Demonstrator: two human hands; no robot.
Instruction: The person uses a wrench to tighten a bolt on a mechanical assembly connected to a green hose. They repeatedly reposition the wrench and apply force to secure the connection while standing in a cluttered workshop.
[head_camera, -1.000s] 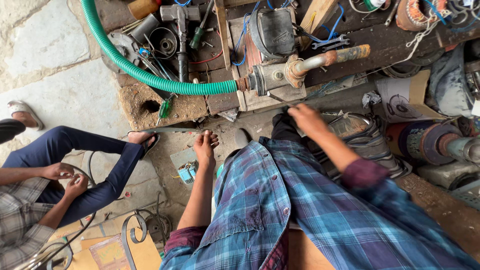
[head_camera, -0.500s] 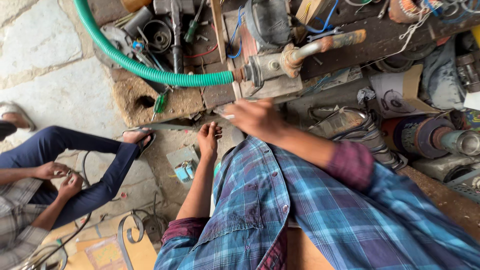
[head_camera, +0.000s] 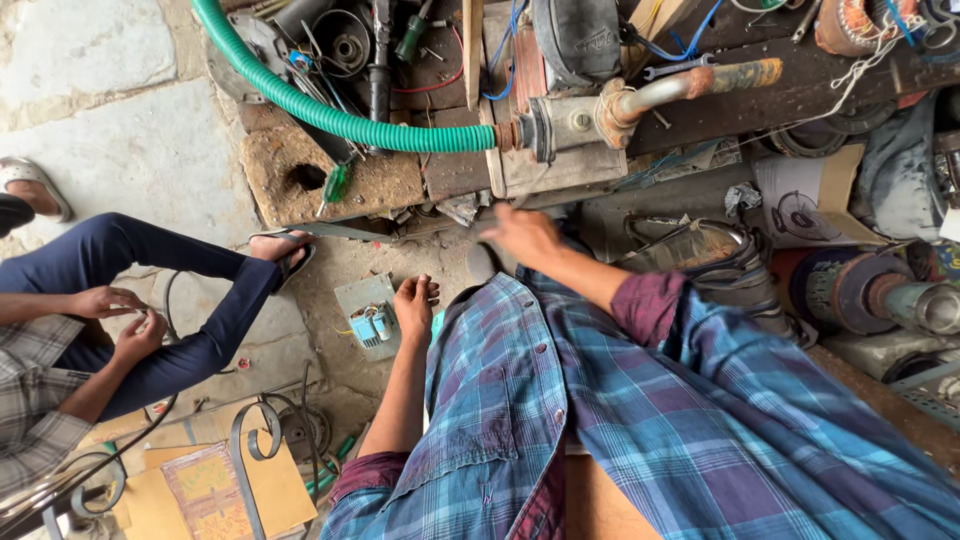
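Our right hand (head_camera: 522, 236) reaches forward, blurred, so we cannot tell whether its fingers are spread or curled; it holds nothing we can see. Just ahead of it lies the pump (head_camera: 560, 125), its long axis running left to right across the view, green hose (head_camera: 340, 120) off its left end, rusty pipe (head_camera: 690, 85) pointing right. The right hand is the nearer one, just short of the pump's front edge. Our left hand (head_camera: 413, 305) hangs lower, fingers loosely curled and empty, beside a small grey box (head_camera: 366, 315) on the ground. At left, another person (head_camera: 120, 300) sits with hands together.
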